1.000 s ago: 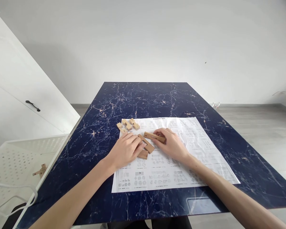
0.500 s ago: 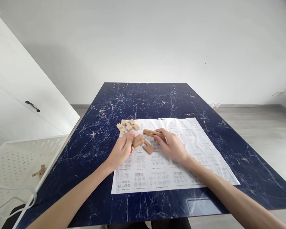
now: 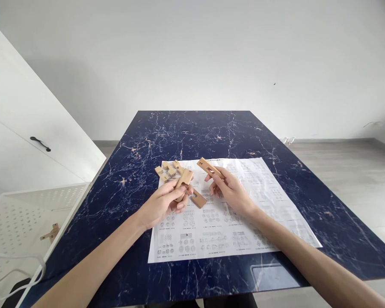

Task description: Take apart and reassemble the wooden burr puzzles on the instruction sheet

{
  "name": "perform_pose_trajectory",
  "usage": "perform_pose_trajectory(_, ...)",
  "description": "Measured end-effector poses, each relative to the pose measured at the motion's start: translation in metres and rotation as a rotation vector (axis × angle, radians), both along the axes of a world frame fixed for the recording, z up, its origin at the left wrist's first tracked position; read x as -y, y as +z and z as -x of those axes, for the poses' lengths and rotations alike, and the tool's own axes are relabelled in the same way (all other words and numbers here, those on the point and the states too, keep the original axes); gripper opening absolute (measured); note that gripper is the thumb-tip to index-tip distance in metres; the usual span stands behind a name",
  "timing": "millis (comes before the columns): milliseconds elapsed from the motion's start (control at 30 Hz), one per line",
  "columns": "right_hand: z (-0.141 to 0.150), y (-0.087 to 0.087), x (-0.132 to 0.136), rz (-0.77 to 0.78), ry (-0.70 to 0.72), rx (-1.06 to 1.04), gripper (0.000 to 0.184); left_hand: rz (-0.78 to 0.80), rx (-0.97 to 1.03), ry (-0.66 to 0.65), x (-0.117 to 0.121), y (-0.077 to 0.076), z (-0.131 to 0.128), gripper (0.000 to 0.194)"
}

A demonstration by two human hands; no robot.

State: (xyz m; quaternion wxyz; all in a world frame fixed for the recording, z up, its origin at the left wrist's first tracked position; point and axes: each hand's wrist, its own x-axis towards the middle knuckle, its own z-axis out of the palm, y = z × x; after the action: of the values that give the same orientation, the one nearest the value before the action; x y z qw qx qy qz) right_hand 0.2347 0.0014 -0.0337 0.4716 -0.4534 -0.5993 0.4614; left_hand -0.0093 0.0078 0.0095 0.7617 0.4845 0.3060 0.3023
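My left hand (image 3: pixel 167 200) is closed on a notched wooden puzzle piece (image 3: pixel 185 176), which is tilted up and partly hidden by the fingers. In my right hand (image 3: pixel 227 188) is a longer wooden puzzle piece marked 2 (image 3: pixel 208 167), with a notch along one side, pinched between thumb and fingers. Between the hands a flat notched wooden piece (image 3: pixel 199 200) lies on the printed sheet (image 3: pixel 218 248). Just beyond my left hand sits a cluster of several small wooden pieces (image 3: pixel 171 172) at the sheet's far left corner.
The sheet rests on a dark blue marbled table (image 3: pixel 192 132). At the left stand a white perforated basket (image 3: pixel 13 214), holding a wooden cross-shaped piece (image 3: pixel 53 232) and near a white cable (image 3: pixel 35 258), and a white cabinet (image 3: pixel 25 98). A grey wall (image 3: pixel 211 55) rises behind.
My left hand has lifted its piece off the sheet area and turned it upright. My right hand has raised and tilted the piece marked 2, so its notch shows. The flat piece stays put.
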Motion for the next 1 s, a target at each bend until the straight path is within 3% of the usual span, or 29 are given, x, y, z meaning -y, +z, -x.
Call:
perform_pose_trajectory(433,0.007,-0.003,0.008,-0.081,0.102,0.069,0.033,0.038,-0.065,-0.166,0.002,0.001,-0.002,0.021)
perform_pose_trajectory(800,0.008,0.001,0.011,-0.161,0.075,0.174,0.034,0.038,-0.09,-0.183,0.001,-0.001,-0.003,0.023)
perform_pose_trajectory(1000,0.009,0.002,0.014,-0.326,0.063,0.312,0.045,0.034,-0.105,-0.166,0.002,-0.001,-0.002,0.023)
